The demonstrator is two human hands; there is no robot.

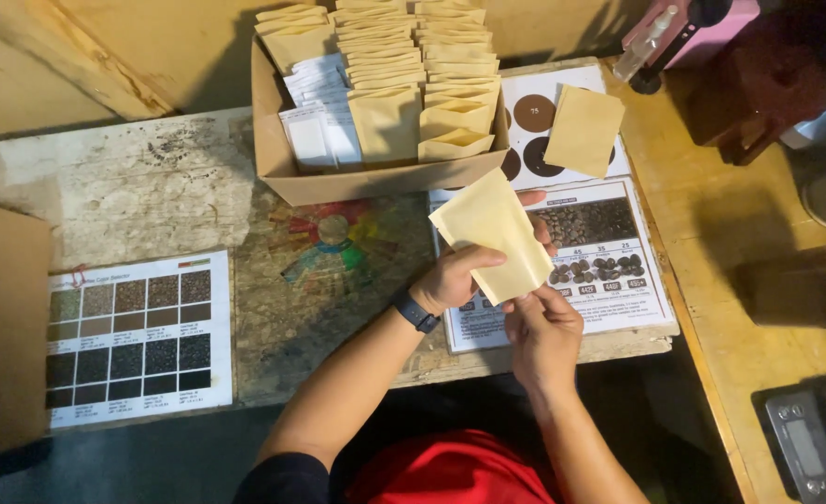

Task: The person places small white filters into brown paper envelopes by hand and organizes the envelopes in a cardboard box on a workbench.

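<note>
A flat tan paper pouch (495,233) is held above the table, tilted, between both hands. My left hand (455,275) grips its left side with the thumb across the front; a dark watch band sits on that wrist. My right hand (543,331) pinches the pouch's lower right corner from below. Behind the pouch stands an open cardboard box (375,182) packed with several rows of upright tan pouches and some white packets at its left. Another tan pouch (583,131) lies flat to the right of the box.
Laminated charts of coffee beans lie under my hands (609,280) and at the left (138,336); a colourful wheel chart (333,238) lies between. A digital scale (809,448) sits at lower right, a pink spray bottle (674,33) at upper right, a cardboard sheet (2,327) at the left edge.
</note>
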